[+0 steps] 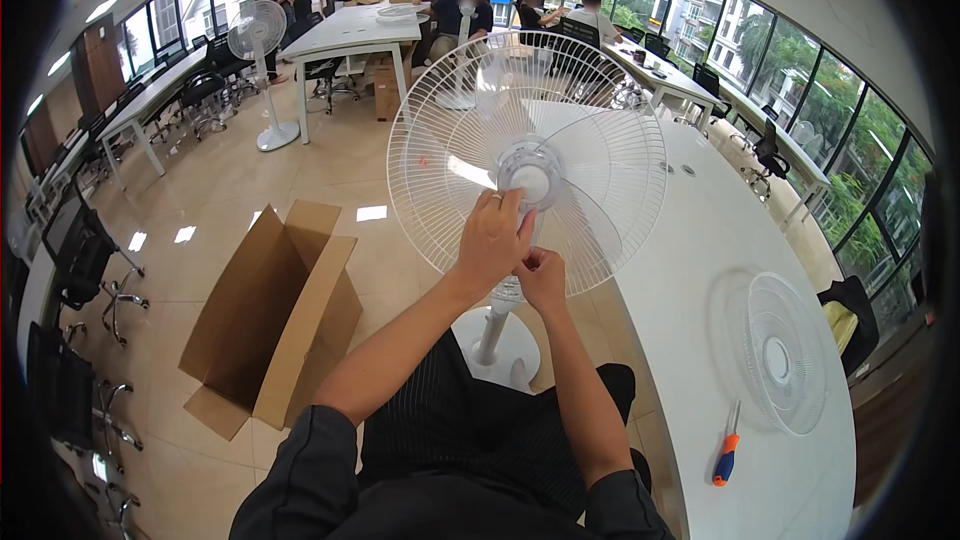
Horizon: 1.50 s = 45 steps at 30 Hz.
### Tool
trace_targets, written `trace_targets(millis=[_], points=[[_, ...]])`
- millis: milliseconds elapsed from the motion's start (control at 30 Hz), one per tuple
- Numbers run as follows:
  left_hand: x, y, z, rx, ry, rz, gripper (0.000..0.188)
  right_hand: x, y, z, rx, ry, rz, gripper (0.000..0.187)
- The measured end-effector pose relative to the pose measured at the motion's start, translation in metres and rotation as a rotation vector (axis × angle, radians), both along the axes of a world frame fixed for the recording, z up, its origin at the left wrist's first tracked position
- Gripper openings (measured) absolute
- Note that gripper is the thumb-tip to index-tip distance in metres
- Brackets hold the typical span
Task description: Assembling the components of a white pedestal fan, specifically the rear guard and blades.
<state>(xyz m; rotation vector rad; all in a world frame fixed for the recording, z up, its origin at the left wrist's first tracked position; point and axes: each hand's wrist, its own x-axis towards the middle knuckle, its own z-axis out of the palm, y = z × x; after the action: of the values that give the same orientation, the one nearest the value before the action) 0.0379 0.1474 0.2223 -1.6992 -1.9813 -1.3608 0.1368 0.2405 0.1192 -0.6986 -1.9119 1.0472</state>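
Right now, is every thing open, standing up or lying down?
Near fan: standing upright
Cardboard box: open, flaps spread
Loose grille: lying on the table
Screwdriver: lying there too
Far-left fan: standing upright
Left hand: raised to the near fan
Right hand: curled, just below

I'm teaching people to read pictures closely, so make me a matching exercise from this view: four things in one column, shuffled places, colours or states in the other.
1. Screwdriver
2. Left hand
3. Cardboard box
4. Loose grille

A. Open, on the floor
B. Round, on the white table
C. Blue and orange
D. By the centre of the fan

Pairs: 1-C, 2-D, 3-A, 4-B
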Motion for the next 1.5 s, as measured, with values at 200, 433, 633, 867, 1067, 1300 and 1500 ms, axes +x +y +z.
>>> trace_targets(millis=[200,433,633,867,1067,1300,1500], points=[[-0.019,0.024,0.006,0.281,0.391,0.036,0.038,-0.002,-0.001,0.000,-0.016,-0.009,0.000,0.026],[-0.033,0.026,-0.002,0.349,0.541,0.122,0.044,-0.007,-0.010,0.008,0.069,-0.009,-0.016,0.028],[-0.035,0.023,0.002,0.338,0.580,0.072,0.042,0.012,-0.031,0.047,0.366,-0.220,-0.230,0.022],[-0.036,0.021,0.006,0.327,0.648,0.082,0.040,0.062,0.023,0.107,0.710,0.048,-0.598,0.029],[-0.040,0.019,0.003,0.396,0.614,0.075,0.040,0.055,0.039,0.070,0.321,-0.039,-0.229,0.023],[-0.042,0.021,-0.001,0.407,0.550,0.085,0.038,0.028,0.005,0.029,0.291,0.123,-0.301,0.021],[-0.041,0.031,-0.022,0.365,0.397,0.064,0.034,0.021,0.001,0.006,0.267,0.145,-0.326,0.022]])
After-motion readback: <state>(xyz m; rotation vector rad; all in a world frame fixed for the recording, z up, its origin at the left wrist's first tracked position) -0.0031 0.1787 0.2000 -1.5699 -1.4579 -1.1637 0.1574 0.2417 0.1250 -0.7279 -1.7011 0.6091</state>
